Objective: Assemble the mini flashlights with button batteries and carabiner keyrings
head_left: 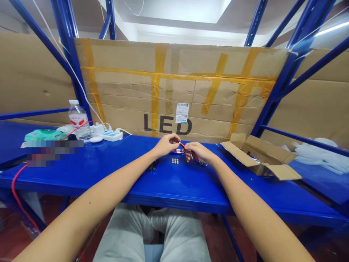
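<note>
As they meet above the blue table (109, 171), the left hand (165, 144) and right hand (197, 152) both pinch a small red-tipped stick (182, 145) between them — round batteries (175, 160) lie just beneath.

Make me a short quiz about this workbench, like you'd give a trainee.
1. True or false: the left hand and right hand both pinch a small red part.
2. What lies on the table between the wrists? A scissors; B small silver discs; C a cup.
3. Fill in: the open cardboard box sits on the person's ____ side.
Key: 1 true; 2 B; 3 right.
</note>
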The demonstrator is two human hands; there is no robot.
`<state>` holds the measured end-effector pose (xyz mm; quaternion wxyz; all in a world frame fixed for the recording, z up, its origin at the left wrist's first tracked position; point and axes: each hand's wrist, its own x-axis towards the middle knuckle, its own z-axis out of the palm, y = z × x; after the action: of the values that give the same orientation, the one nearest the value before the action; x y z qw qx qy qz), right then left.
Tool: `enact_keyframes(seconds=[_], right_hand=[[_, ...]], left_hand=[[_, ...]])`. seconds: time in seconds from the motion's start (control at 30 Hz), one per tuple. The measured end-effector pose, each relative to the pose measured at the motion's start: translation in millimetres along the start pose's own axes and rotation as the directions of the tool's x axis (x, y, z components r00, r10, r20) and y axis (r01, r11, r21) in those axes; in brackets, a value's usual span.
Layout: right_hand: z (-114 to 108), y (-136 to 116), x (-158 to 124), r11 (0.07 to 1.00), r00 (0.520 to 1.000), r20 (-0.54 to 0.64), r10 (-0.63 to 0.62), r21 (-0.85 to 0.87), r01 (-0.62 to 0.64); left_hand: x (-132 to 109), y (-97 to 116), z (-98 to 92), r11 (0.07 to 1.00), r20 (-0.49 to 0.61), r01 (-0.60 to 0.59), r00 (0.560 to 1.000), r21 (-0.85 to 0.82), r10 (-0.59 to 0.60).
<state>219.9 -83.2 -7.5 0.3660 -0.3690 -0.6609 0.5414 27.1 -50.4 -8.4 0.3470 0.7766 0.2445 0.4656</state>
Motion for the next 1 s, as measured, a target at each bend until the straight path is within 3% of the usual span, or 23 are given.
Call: enact_keyframes(seconds=[0.17,0.33,0.43,0.53,0.63,1.0], right_hand=[[4.6,-4.9,-4.5,0.982,0.992,0.092,0.085,0.161,-0.099],[6.5,-7.5,-7.1,0.971,0.989,0.126,0.076,0.216,-0.102],[6.7,-8.9,-6.5,0.976,0.993,0.076,0.095,0.187,-0.107],[4.6,-9.3,-5.6,0.981,0.993,0.052,0.109,0.158,-0.116],[2.3,-9.2,-5.8,0.983,0.993,0.061,0.101,0.148,-0.11],[2.2,-9.7,-6.5,0.987,0.994,0.021,0.104,0.121,-0.106]], left_hand=[[-2.3,2.6,1.4,0.998,0.025,-0.035,0.999,0.044,0.033],[-1.1,1.9,3.2,1.0,0.023,-0.008,1.0,-0.014,0.008],[3.2,0.1,2.1,0.97,-0.026,0.07,0.997,-0.231,-0.079],[6.9,0.6,-3.1,0.823,-0.03,0.163,0.977,-0.543,-0.213],[7.5,3.0,-9.6,0.703,0.004,0.224,0.954,-0.675,-0.3],[8.1,2.8,-11.7,0.678,0.01,0.278,0.929,-0.68,-0.371]])
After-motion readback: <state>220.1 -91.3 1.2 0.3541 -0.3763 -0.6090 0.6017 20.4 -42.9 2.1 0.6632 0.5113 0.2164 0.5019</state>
